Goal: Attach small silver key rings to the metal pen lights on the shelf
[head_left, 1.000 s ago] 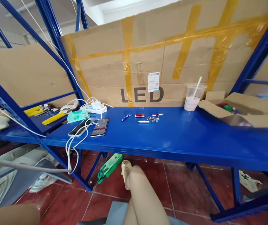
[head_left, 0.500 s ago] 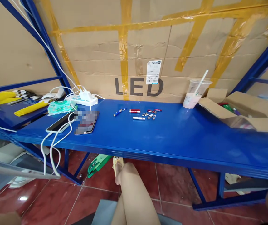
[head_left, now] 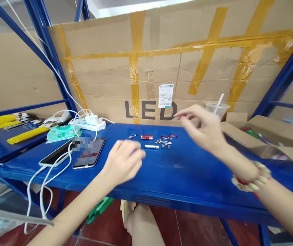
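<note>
Head view: silver tube (head_left: 151,146) beyond left hand (head_left: 124,163)

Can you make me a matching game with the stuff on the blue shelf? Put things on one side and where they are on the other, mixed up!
Things:
1. plastic cup
2. power strip
3. red tube
4. open cardboard box

Places:
A. at the back left, with white cables plugged in
B. at the far right end of the shelf
C. in the middle, among small metal parts
D. behind the right hand, with a straw in it

Pairs: 1-D, 2-A, 3-C, 4-B
</note>
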